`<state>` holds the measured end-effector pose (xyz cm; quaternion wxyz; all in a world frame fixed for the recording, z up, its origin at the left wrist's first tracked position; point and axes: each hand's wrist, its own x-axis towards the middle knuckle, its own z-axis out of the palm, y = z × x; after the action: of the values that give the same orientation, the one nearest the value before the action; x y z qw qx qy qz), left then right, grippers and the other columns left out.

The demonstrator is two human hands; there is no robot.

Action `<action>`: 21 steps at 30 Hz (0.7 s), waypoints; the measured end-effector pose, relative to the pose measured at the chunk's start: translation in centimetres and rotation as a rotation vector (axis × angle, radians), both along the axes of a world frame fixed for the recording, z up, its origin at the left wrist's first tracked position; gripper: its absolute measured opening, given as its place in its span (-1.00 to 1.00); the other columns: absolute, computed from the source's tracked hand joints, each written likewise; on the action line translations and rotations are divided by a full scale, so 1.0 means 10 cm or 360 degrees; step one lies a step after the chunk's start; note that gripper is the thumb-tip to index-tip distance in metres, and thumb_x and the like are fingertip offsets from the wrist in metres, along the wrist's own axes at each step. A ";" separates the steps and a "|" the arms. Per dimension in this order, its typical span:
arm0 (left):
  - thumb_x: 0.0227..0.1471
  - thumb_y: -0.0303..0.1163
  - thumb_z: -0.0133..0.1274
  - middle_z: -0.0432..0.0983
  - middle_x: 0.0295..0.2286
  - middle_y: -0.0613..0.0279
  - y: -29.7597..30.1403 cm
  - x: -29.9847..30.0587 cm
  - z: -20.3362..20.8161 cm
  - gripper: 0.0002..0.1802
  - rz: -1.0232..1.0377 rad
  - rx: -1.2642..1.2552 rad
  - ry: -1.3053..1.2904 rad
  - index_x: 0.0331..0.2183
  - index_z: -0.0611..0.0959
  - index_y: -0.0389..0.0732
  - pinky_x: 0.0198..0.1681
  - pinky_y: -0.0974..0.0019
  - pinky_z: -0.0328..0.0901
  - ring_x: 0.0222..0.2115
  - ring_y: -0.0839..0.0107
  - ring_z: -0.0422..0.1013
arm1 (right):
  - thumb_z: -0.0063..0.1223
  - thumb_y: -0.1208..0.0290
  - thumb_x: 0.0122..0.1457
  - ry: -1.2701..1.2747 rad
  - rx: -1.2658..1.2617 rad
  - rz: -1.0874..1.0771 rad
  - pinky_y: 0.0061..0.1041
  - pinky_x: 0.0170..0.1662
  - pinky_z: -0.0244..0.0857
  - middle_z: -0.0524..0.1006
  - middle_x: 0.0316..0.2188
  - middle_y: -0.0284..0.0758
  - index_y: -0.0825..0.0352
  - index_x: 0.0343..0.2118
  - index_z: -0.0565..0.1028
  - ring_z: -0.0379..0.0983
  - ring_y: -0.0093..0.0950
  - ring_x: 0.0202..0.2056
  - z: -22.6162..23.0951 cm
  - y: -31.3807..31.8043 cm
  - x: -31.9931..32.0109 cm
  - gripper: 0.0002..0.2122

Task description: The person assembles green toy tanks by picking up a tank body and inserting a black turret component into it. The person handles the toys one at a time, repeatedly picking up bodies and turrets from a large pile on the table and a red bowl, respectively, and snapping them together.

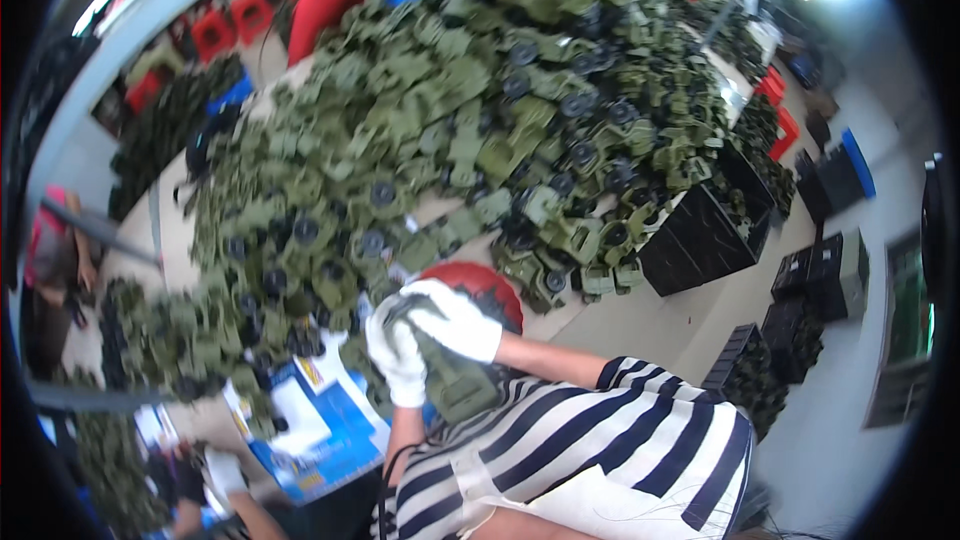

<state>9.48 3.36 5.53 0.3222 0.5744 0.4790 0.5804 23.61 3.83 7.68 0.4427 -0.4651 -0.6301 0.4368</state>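
Observation:
White gloves cover both my hands, held close together in front of my striped top. My left hand (398,355) and my right hand (455,320) are closed around an olive-green moulded plastic part (460,382), which shows between and below the gloves. Its exact kind is partly hidden by my fingers. Just beyond my right hand sits a round red basin (485,285) with dark green pieces in it. A large heap of similar olive-green plastic parts (420,110), many with black wheels (305,230), covers the table ahead.
Blue-and-white printed cardboard (325,430) lies left of my hands. A black marbled bin (700,240) stands to the right. Other people work nearby: a gloved hand (225,470) at lower left, a person in pink (50,240), and one in red trousers (335,5).

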 end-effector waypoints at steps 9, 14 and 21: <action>0.23 -0.18 -0.12 0.44 -0.08 -0.08 0.23 -0.01 0.13 -0.52 0.0438 0.0151 0.0149 -0.01 0.45 -0.40 0.12 0.13 0.19 -0.04 0.12 0.37 | 0.23 0.08 0.11 0.0186 -0.0609 0.0714 -0.36 0.28 0.03 0.14 0.30 -0.09 0.27 0.37 -0.08 0.11 -0.27 0.28 -0.09 -0.31 0.40 -0.11; 0.21 -0.22 -0.10 0.40 -0.04 -0.10 0.17 0.17 0.29 -0.51 0.0309 0.0089 0.0157 0.02 0.41 -0.40 0.16 0.09 0.15 -0.01 0.07 0.34 | 0.27 0.17 0.11 0.0154 -0.0802 0.0440 -0.33 0.33 -0.04 0.16 0.30 -0.17 0.30 0.33 0.07 0.05 -0.33 0.31 0.00 -0.37 0.49 -0.20; 0.29 -0.10 -0.18 0.27 0.11 -0.05 0.23 0.34 0.39 -0.40 -0.0116 -0.0045 0.0132 0.17 0.26 -0.35 0.23 0.14 0.07 0.12 0.16 0.24 | 0.26 0.20 0.11 0.0406 -0.0585 0.0192 -0.37 0.30 0.04 0.23 0.28 -0.21 0.30 0.31 0.13 0.14 -0.37 0.27 -0.15 -0.45 0.57 -0.24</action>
<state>12.84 5.63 9.46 0.3310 0.6103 0.4788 0.5373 29.30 -0.69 6.16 0.3996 -0.4403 -0.5057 0.6251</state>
